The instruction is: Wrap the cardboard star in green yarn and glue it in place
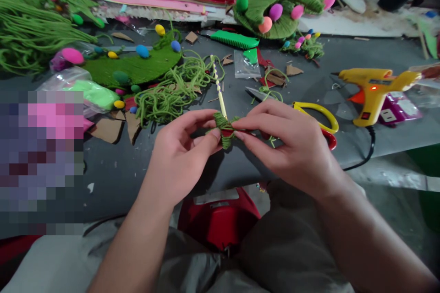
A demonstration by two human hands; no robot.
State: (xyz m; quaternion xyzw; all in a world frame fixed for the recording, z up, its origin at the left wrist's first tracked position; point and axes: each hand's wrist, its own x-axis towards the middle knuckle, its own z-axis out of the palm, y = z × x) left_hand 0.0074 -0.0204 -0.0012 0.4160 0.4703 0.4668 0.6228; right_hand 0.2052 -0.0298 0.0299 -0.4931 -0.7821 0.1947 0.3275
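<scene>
Head view: I see the left hand (180, 153) and right hand (288, 137) pinch a green yarn piece (226, 142) between them, its long way front to back.

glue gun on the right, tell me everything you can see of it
The glue gun has a yellow, plastic-looking body, dark nozzle, orange trigger, glowing red light and red switch. It lies on its side on the dark table, nozzle toward picture left; a black cord leaves the handle. A purple packet shows behind it, contact unclear. The right hand is apart from it.
</scene>
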